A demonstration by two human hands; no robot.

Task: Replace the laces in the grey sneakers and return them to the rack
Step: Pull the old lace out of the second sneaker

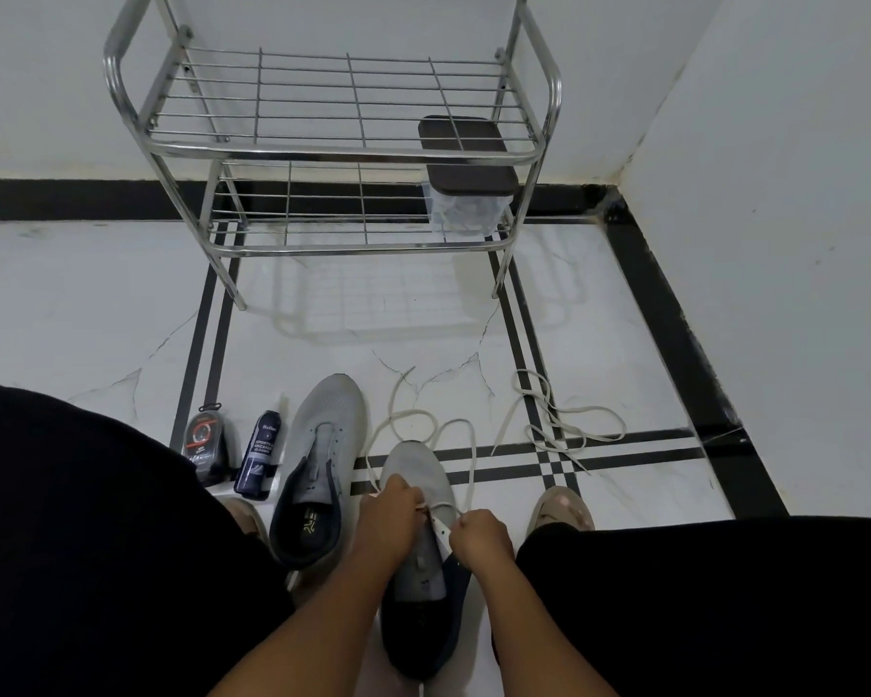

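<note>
Two grey sneakers with dark collars lie on the floor between my knees. The left sneaker (318, 455) has no lace and points away from me. Both hands work on the right sneaker (418, 475). My left hand (391, 515) pinches a white lace (466, 445) at the eyelets near the toe end. My right hand (481, 538) pinches the same lace on the opposite side of the tongue. The lace's free ends loop over the floor beyond the toe. A second white lace (559, 425) lies loose on the tiles to the right. The steel rack (353, 153) stands ahead against the wall.
A clear box with a dark lid (466, 168) sits on the rack's lower shelf at the right. A shoe-cleaner bottle (260, 455) and a round polish tin (204, 440) lie left of the sneakers. My sandalled feet and dark-clothed knees flank the shoes. A wall corner closes the right side.
</note>
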